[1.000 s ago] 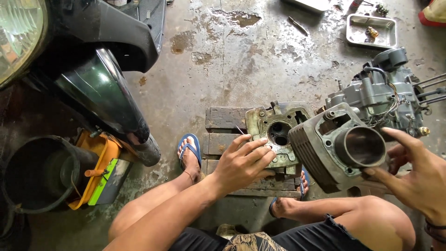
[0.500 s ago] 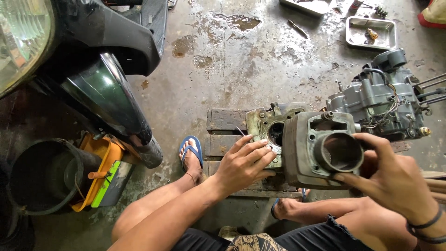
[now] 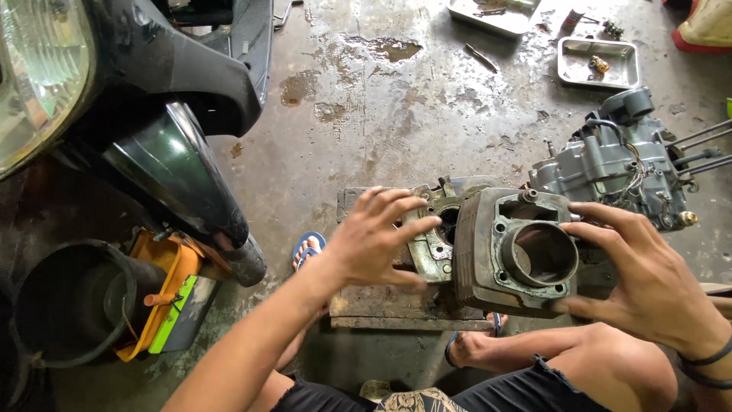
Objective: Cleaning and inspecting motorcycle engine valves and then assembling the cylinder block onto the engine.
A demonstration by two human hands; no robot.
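A grey finned engine cylinder (image 3: 488, 263) with a round bore is lifted in front of me; my right hand (image 3: 640, 278) grips its right side. My left hand (image 3: 374, 236) hovers with fingers spread just left of it, over a metal cylinder head (image 3: 428, 236) lying on a wooden block (image 3: 381, 301). Behind the cylinder, at the right, a grey engine crankcase (image 3: 610, 172) with long studs rests on the concrete floor.
A motorcycle's front mudguard (image 3: 179, 179) and headlight (image 3: 30, 69) fill the left. A black bucket (image 3: 65, 301) and an orange and green container (image 3: 175, 301) stand at lower left. Metal trays (image 3: 598, 61) with small parts lie at the far right. My feet in blue sandals (image 3: 309, 248) flank the block.
My right hand has carried the cylinder leftward, over the cylinder head. My left hand has lifted off the cylinder head and spread its fingers.
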